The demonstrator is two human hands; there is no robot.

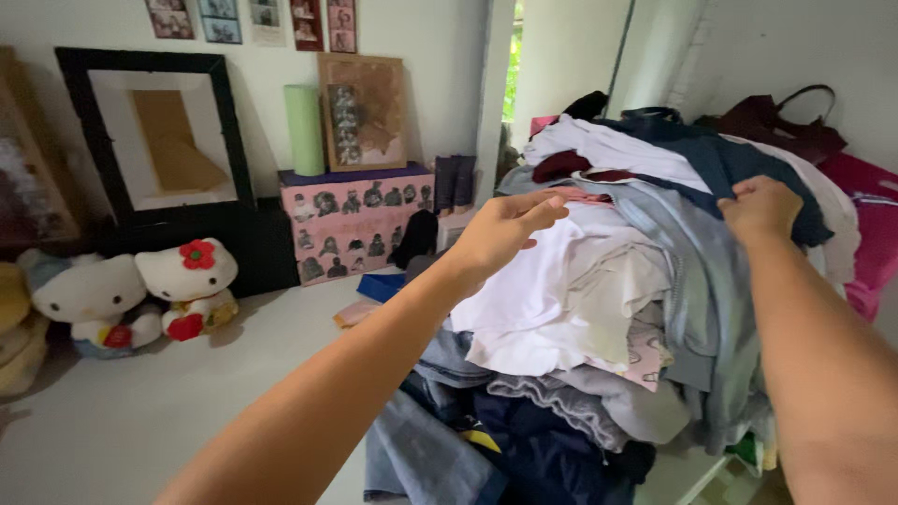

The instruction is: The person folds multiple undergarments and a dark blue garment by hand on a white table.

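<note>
A pale, smooth worktop [140, 411] runs along a white wall hung with small photo prints. Leaning against that wall are a black picture frame [150, 131] with a white mount and a tan insert, a pale green cylinder [304, 129] and a brown board with photos. A pink patterned box [360, 220] with a dark lid stands beneath them, and two white plush toys [140, 295], one with a red flower, sit at the left.

A tall, loose pile of clothes [599, 309] fills the right side: soft white cotton, grey ribbed knit, dark denim at the bottom, all crumpled and overlapping. A dark red bag [781, 122] and a bright pink fabric lie behind it.

The left hand [505, 229] hovers at the pile's top edge, fingers straight and pressed together, touching or just above the white cloth. The right hand [762, 208] is curled, pinching a navy blue garment [725, 164] that lies on top of the pile.
</note>
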